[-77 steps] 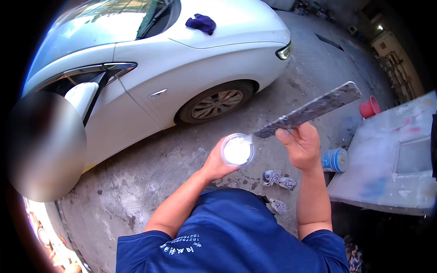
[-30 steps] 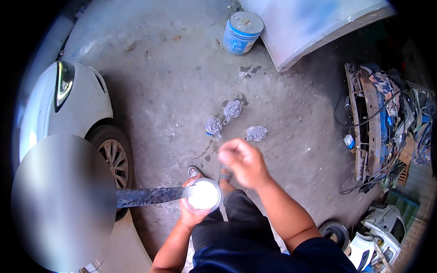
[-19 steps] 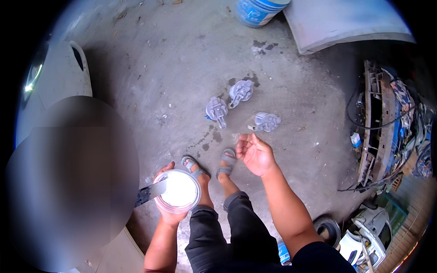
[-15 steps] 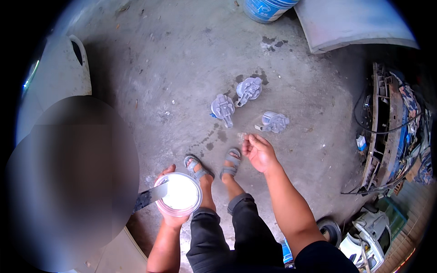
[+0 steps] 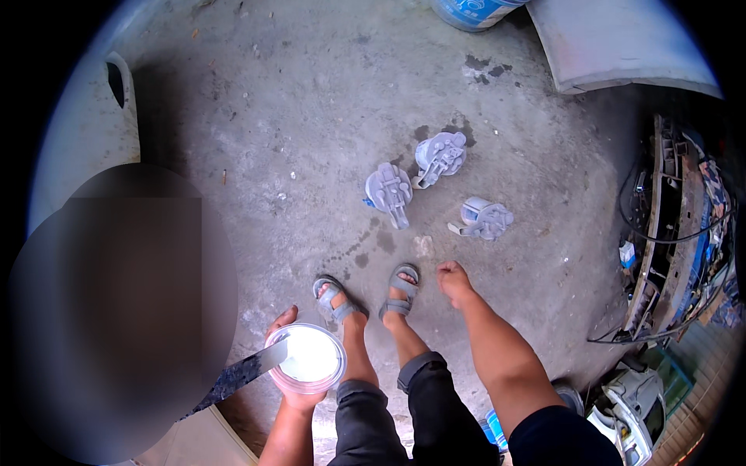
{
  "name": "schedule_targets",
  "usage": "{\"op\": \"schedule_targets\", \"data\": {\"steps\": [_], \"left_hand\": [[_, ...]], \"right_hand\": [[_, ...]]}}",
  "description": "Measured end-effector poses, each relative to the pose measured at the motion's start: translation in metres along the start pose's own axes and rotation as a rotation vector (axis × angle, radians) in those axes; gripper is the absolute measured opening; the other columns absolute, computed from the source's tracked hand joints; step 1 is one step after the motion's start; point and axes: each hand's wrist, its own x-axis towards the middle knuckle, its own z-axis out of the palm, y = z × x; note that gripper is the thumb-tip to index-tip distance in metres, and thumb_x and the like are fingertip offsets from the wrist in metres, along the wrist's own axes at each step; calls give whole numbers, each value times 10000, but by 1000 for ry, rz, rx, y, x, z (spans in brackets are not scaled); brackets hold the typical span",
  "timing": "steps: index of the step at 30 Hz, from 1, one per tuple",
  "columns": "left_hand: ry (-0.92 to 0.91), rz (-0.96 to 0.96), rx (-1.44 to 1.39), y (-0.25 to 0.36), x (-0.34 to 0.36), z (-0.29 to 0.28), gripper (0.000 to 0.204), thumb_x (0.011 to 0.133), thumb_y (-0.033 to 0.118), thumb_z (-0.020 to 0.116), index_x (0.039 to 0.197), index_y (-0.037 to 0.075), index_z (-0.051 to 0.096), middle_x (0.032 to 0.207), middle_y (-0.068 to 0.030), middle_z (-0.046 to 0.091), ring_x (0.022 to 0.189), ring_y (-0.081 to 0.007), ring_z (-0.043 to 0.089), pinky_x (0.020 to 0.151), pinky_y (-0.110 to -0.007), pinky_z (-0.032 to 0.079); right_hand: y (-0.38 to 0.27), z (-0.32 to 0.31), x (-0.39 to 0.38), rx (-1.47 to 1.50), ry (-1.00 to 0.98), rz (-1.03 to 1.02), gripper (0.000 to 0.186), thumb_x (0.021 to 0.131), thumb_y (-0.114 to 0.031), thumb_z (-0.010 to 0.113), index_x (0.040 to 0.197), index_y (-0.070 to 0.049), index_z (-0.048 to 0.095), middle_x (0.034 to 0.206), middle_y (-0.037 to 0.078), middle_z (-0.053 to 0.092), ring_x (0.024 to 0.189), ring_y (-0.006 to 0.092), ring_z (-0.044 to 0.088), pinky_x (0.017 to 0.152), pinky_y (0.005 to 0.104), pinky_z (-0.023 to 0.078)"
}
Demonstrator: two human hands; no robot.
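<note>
My left hand is wrapped round a clear plastic cup and holds it upright. Bright white liquid fills much of what I see inside. A flat, dark-stained stirring blade slants over the left rim, its pale end reaching the white; its lower end meets the blurred patch, so what supports it is hidden. My right hand hovers above the floor with curled fingers and nothing visible in them. Beyond it stand three grey, cup-shaped vessels with levered tops: one on the left, another farther back, a third at right.
A blue-and-white bucket and a pale curved panel are at the far side. Stacked car parts with a looped black cable line the right. A white panel and a large blurred shape occupy the left.
My right hand has drawn back nearer to me and turned, so its palm no longer shows. The cup has stayed in my left hand. More of the blade's dark length shows.
</note>
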Motion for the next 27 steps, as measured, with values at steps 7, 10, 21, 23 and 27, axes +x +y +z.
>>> {"op": "schedule_targets", "data": {"steps": [7,10,21,23,27], "left_hand": [[37,-154,4,-13,10,10,793,717,301,798,1352,0,432,1332,-178,479,1246,-305,477,1057,-449,369],[69,-304,-131,-17,14,17,784,717,307,798,1346,3,443,1321,-179,487,1235,-306,485,1048,-447,377],[19,-54,115,-14,20,10,612,822,183,753,1326,18,448,1300,-123,508,1232,-223,490,1076,-355,378],[24,-88,67,-2,21,9,669,769,162,793,1324,22,447,1293,-126,509,1235,-231,488,1079,-360,375],[20,2,77,37,29,6,711,730,123,816,1325,33,438,1297,-135,510,1219,-254,512,1064,-381,402]], "right_hand": [[-81,53,31,-10,-122,-8,428,880,-267,676,1232,-72,532,1039,44,593,941,144,555,781,337,469],[-98,75,58,-79,-64,-147,624,832,-259,716,1323,26,458,1222,190,597,1057,271,589,886,400,480],[-139,88,59,-141,-142,-19,554,804,-378,715,1165,16,572,1152,163,634,1080,269,588,905,420,453],[-147,79,43,-184,-159,-101,607,811,-454,699,1154,35,586,1138,179,640,1071,277,595,909,412,452],[-131,22,5,-298,-162,-258,802,829,-654,595,1143,84,597,1122,231,642,1055,316,611,925,391,450]]}}
